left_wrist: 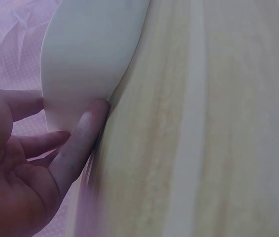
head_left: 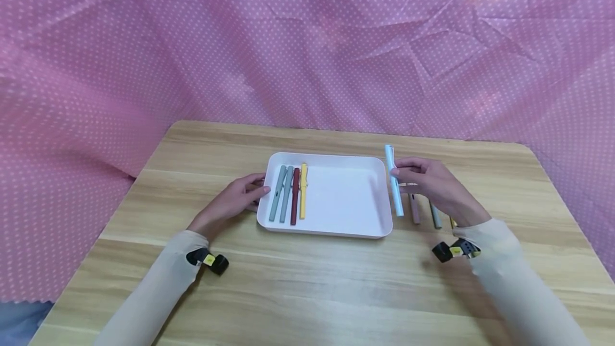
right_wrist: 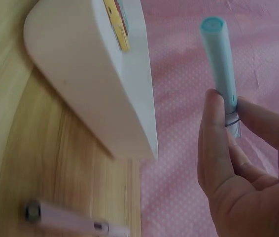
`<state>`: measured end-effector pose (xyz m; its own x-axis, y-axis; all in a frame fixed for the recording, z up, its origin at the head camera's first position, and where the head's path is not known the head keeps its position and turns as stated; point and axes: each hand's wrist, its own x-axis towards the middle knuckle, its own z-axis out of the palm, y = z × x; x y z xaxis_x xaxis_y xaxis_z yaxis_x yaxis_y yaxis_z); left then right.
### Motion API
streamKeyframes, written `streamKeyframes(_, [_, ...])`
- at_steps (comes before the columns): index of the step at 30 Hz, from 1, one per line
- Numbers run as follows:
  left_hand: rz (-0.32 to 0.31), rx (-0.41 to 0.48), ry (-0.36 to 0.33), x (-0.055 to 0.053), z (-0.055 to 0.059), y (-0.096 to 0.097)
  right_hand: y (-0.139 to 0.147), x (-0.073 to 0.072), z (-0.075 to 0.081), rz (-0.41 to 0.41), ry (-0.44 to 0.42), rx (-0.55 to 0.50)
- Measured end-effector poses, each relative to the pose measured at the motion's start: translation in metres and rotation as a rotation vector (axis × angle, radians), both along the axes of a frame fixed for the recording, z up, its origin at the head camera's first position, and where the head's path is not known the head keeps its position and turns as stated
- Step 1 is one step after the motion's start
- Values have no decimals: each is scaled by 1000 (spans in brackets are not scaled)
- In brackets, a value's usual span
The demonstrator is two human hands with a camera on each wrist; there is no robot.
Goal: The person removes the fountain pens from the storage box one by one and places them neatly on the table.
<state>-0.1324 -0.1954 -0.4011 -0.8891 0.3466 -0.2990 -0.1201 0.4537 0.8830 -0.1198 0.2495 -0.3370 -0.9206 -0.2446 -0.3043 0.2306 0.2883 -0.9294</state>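
A white tray [head_left: 346, 196] lies on the table, with two grey-green pens [head_left: 277, 196], a dark red pen [head_left: 295, 196] and a yellow pen [head_left: 303, 191] side by side in its left part. My left hand [head_left: 237, 195] grips the tray's left end, thumb at the rim and fingers against the outer wall [left_wrist: 90, 59]. Just off the tray's right end, my right hand [head_left: 427, 180] pinches a light blue pen [head_left: 394, 188] between thumb and fingers. The right wrist view shows this pen [right_wrist: 218, 59] held up, apart from the tray.
Under and beside my right hand lie a mauve pen [head_left: 414, 210], a grey-green pen [head_left: 435, 215] and a yellow item [head_left: 452, 222], partly hidden by the hand. Pink dotted cloth [head_left: 307, 57] hangs behind the wooden table [head_left: 307, 282].
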Motion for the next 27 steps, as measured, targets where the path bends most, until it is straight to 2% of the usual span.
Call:
streamKeyframes(7, [10, -1, -13, 0, -1, -1, 32, 6, 0, -37, 19, 23])
streamKeyframes(14, [-21, -12, 30, -2, 0, -1, 67, 15, 0, -88, 15, 40])
streamKeyframes(21, [-6, -10, -2, -2, 2, 0, 92, 22, -4, -144, -8, 14])
streamKeyframes(27, [-1, -1, -8, -1, 0, 0, 107, 28, -7, -172, -11, 77])
